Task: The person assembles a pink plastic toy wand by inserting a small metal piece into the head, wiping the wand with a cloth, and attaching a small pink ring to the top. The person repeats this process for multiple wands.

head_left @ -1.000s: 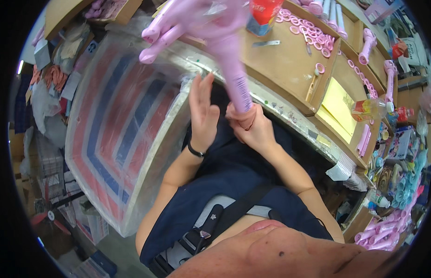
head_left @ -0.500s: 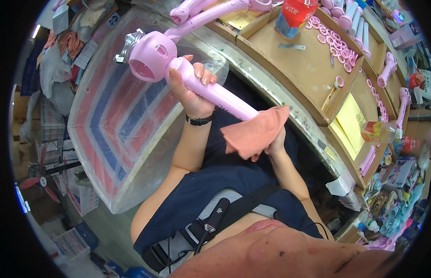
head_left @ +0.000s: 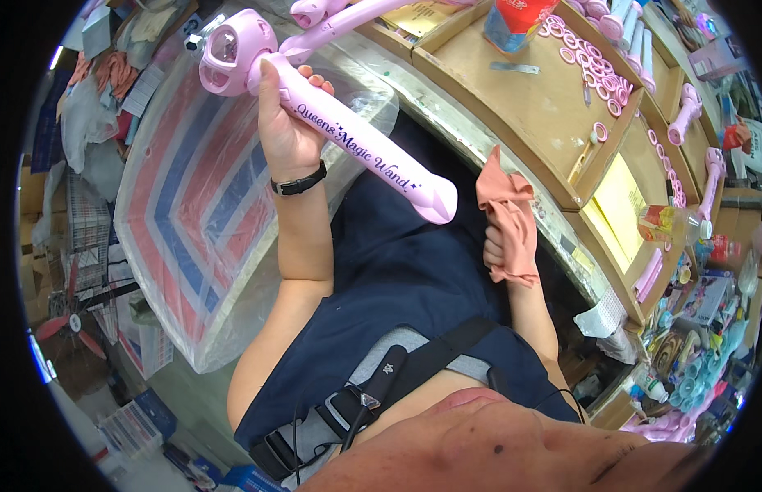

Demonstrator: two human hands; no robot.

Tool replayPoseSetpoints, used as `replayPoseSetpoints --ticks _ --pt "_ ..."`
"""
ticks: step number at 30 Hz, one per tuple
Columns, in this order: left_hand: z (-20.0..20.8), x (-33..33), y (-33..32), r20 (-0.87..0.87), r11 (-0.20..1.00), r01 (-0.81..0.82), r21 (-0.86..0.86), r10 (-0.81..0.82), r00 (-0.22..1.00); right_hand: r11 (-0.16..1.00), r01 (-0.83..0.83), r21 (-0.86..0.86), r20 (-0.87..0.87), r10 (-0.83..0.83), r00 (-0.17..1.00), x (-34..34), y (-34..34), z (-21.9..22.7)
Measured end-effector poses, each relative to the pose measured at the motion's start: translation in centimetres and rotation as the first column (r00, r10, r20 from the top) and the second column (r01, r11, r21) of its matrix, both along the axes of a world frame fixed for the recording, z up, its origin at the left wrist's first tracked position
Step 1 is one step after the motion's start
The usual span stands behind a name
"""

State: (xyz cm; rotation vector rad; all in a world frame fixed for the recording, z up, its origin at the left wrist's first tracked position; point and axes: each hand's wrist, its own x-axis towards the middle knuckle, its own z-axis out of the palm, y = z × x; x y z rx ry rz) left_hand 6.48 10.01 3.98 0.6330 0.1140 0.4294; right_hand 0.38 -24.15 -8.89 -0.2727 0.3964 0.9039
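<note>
A pink toy wand [head_left: 356, 146] with dark lettering along its handle and a round, windowed head is held up at the upper left. My left hand [head_left: 292, 131] is closed round the handle just below the head, with the handle's tip slanting down to the right. A silver ornament [head_left: 207, 33] tops the head. In my right hand [head_left: 494, 250] is a crumpled salmon-coloured cloth [head_left: 512, 217], bunched in the closed fingers. The cloth and the wand's tip are apart.
Cardboard trays [head_left: 471, 90] on the bench to the right hold pink rings [head_left: 594, 74], a yellow sheet [head_left: 614, 213] and a bottle [head_left: 512, 23]. More pink wand parts [head_left: 364, 12] lie at the top. A striped bag under clear plastic [head_left: 184, 221] stands at the left.
My right hand has drawn the cloth off the wand's lower end and away to the right. The left hand has shifted the wand up and left and turned it, showing its lettering.
</note>
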Motion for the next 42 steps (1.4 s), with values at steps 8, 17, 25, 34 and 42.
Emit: replayPoseSetpoints --ticks 8,17,25,34,42 --pt "-1.1 -2.9 -4.3 -0.203 0.735 0.333 0.59 -0.264 0.943 0.805 0.569 -0.169 0.62 -0.362 0.696 2.1 7.9 3.9" --pt "-2.6 -6.6 -10.9 -0.344 0.059 0.347 0.936 -0.056 0.937 0.622 0.658 -0.423 0.812 -0.062 0.581 7.8 9.4 7.4" --pt "-3.9 -6.4 -12.3 -0.239 -0.3 0.287 0.91 0.186 0.953 0.166 0.913 -0.372 0.851 -0.333 0.407 6.3 13.5 9.5" --pt "-4.6 -6.3 -10.0 -0.212 0.116 0.253 0.961 -0.284 0.935 0.772 0.632 0.067 0.828 -0.397 0.397 6.6 9.9 7.7" --pt "-4.3 -5.4 -9.9 -0.443 0.398 0.828 0.394 -0.708 0.551 0.616 0.787 -0.03 0.819 -0.436 0.372 5.4 10.2 9.9"
